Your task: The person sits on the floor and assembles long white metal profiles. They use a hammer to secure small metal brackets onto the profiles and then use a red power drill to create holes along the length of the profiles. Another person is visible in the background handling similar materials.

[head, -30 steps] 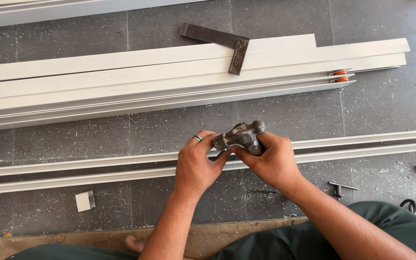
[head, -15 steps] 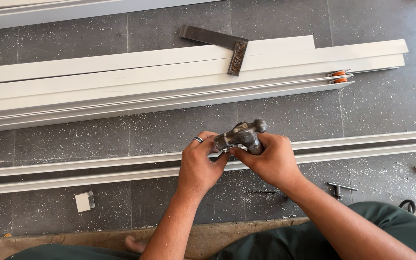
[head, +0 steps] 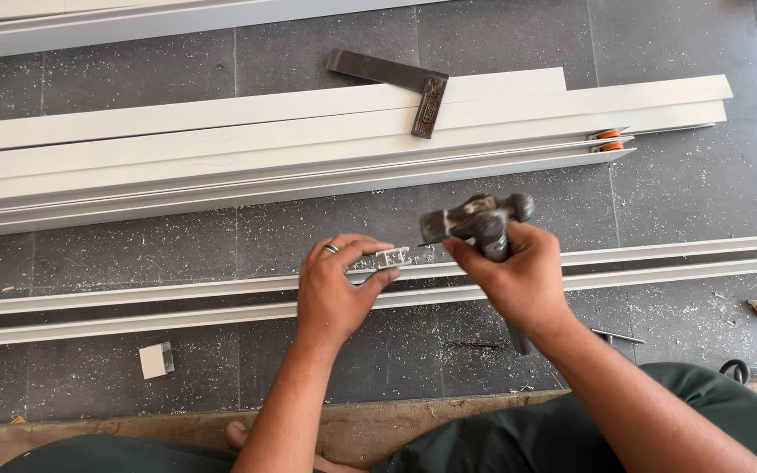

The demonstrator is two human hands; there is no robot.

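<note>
Offcut (head: 156,360): a small white block lies alone on the near floor, well left of the hands.
Stacked profiles (head: 221,166): long white lengths lie side by side on the far floor, running left to right.
Left hand (head: 336,293): closed narrowly on a small bracket, thumb and fingers pinching it; a ring shows on one finger.
Bracket (head: 392,257): a small pale metal piece, held just above the rail and touching the left fingertips.
Rail (head: 133,298): a long white track across the floor, passing under both hands.
Square (head: 405,83): a dark try square rests on the far profiles, apart from the work.
Hammer (head: 477,217): its dark head sits raised just right of the bracket, near it but not touching.
Right hand (head: 519,280): wrapped tightly round the hammer shaft close under the head, a short choked grip.
Rollers (head: 608,140): two orange wheels show at the right end of a far profile.
Step in hand: by my reading, the bracket is being lined up at the rail while the hammer waits.
Next move calls for: likely a steady pinch on the bracket, fingertips clear of the hammer face, and light short taps rather than a full swing.
</note>
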